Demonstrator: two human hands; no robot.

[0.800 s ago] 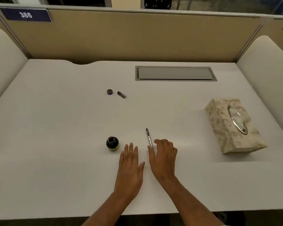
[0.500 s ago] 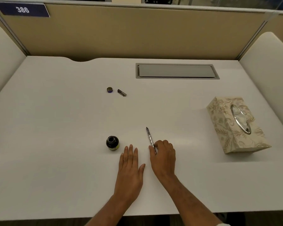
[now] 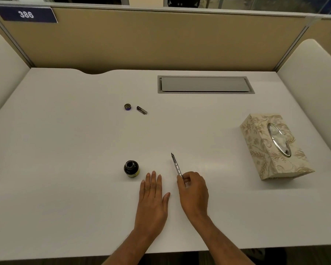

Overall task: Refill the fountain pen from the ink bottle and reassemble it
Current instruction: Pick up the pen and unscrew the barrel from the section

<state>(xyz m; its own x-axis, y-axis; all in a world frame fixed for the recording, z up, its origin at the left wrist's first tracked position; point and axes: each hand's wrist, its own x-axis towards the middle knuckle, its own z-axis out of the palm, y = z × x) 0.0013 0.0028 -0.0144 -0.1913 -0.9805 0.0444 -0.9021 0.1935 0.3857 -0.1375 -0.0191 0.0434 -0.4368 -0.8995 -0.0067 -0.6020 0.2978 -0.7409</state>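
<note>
My right hand pinches the pen section's tail just right of the open ink bottle, left hand flat and empty; I'd steady the bottle, then dip nib-first slowly.

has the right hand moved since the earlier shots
Yes. The right hand has curled closed around the pen, judged against the ink bottle.

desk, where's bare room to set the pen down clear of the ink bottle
Free: the wide stretch between the pen and the tissue box, and the whole left side of the desk. Tight: the ink bottle by the left hand.
</note>
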